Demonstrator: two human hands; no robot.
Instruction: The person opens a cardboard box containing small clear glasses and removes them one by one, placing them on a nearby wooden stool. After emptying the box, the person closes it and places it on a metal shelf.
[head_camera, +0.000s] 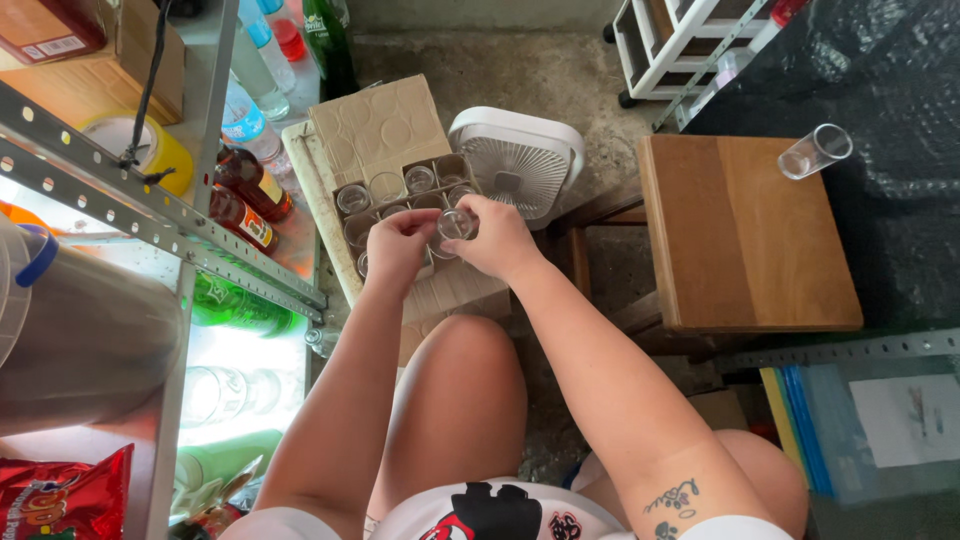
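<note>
I hold one small clear glass (457, 223) clamped between my left hand (398, 245) and right hand (497, 238), its mouth tilted toward me, directly above the divided cardboard box (385, 130) of glasses.

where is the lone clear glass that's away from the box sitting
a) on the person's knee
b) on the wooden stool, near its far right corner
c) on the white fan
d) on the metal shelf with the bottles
b, the lone clear glass lies at the far right corner of the wooden stool, apart from the cardboard box of glasses where both hands work.
</note>
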